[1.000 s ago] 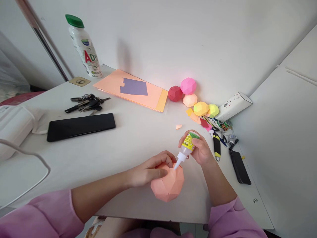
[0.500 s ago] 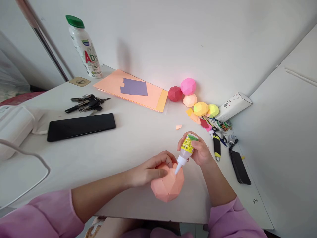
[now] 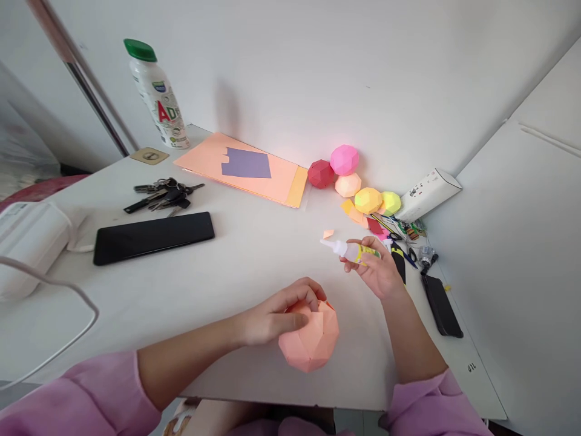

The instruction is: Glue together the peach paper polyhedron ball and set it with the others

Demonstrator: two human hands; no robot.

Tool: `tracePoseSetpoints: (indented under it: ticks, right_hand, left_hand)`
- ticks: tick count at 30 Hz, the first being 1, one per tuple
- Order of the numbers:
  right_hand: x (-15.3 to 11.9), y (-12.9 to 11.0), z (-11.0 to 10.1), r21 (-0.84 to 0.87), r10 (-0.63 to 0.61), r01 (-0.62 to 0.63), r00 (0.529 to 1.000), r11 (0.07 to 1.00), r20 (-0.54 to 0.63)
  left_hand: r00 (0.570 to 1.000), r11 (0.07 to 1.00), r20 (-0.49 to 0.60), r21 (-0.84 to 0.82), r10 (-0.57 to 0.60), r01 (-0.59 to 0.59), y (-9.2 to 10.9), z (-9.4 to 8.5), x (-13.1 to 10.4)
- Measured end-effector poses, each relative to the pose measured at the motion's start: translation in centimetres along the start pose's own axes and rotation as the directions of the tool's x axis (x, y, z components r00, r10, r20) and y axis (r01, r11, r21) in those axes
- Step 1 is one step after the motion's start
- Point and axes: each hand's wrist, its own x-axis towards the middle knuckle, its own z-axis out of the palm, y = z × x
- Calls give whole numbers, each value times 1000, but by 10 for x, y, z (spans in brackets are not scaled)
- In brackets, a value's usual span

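My left hand [image 3: 288, 309] grips the upper rim of a faceted peach paper ball [image 3: 309, 344] near the table's front edge, thumb outside and fingers curled into its open top. A loose flap sticks up at the rim. My right hand [image 3: 374, 266] is closed around a small glue bottle [image 3: 351, 251] with a yellow label and a white nozzle. The bottle lies nearly level, its tip pointing left, above and apart from the ball. Just beyond the nozzle tip is a small peach paper scrap [image 3: 328, 234] on the table.
Several finished paper balls [image 3: 344, 160] sit by the wall, beside a white box [image 3: 429, 195]. Peach paper sheets [image 3: 204, 158] carry a purple piece [image 3: 247, 163]. Keys [image 3: 167, 195], a black phone [image 3: 154, 237] and a white bottle [image 3: 158, 103] stand left. A cutter [image 3: 398, 261] and a black case [image 3: 442, 306] lie right.
My right hand has lifted the glue bottle off the ball's rim, moving up and right, and turned it from nozzle-down to nearly level. My left hand keeps its hold on the ball.
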Motion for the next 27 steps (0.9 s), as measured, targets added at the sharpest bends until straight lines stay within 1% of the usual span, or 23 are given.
tracePoseSetpoints:
  ticks: [1,3,4,5,6,8,11,12,13,14,15,16,17,18,19,21,24,27]
  right_hand:
    - [-4,7,-5,-71,8,-11,999,997,-45]
    - [-14,26,-16,-251,-28,-11,988,968,-152]
    - [-18,37,-20,-357,-102,17,970,934,-219]
    - [-22,47,-24,-500,-201,48,945,865,-257]
    - [-25,56,-27,-626,-283,80,931,776,-232]
    - [-28,67,-28,-699,-327,111,927,707,-184]
    - [-30,66,-22,-732,-336,149,935,665,-115]
    - [-32,62,-17,-746,-357,176,930,642,-88]
    - [-35,57,-12,-759,-390,220,919,613,-49]
    - [-39,50,-7,-749,-421,273,907,603,-8]
    - [-45,44,-1,-701,-428,323,903,636,28]
    - [-50,37,4,-610,-396,354,916,709,71]
    - [-55,32,9,-507,-323,352,935,787,147]
    - [-60,27,14,-423,-278,356,931,833,237]
    - [-64,23,17,-374,-239,348,921,860,309]
    - [-68,18,22,-352,-199,345,899,870,390]
    - [-68,14,25,-385,-170,347,889,855,425]
    - [-66,13,25,-396,-169,366,876,842,451]
  left_hand:
    - [1000,1000,8,29,11,-11,1,0,-1]
    - [999,996,34,77,36,-38,1,0,-2]
    - [998,994,48,98,49,-53,-1,1,-3]
    - [996,990,61,120,63,-70,-2,1,-4]
    - [994,985,75,148,80,-90,-4,2,-4]
    - [989,968,93,213,113,-131,-7,3,-5]
    - [984,945,108,278,145,-170,-9,3,-5]
    - [982,943,112,282,153,-179,-8,4,-5]
    - [980,942,116,281,159,-186,-8,4,-5]
    - [979,941,122,278,164,-192,-7,4,-5]
    - [978,941,123,277,166,-195,-6,4,-6]
    - [979,941,121,277,166,-194,-5,5,-6]
    - [979,941,118,277,167,-194,-4,5,-6]
    - [978,941,114,276,173,-199,-4,6,-6]
    - [977,940,111,272,182,-206,-4,6,-6]
    - [973,938,115,264,201,-225,-4,6,-5]
    - [967,932,137,267,214,-244,-4,7,-5]
    - [961,922,144,280,235,-267,-4,8,-4]
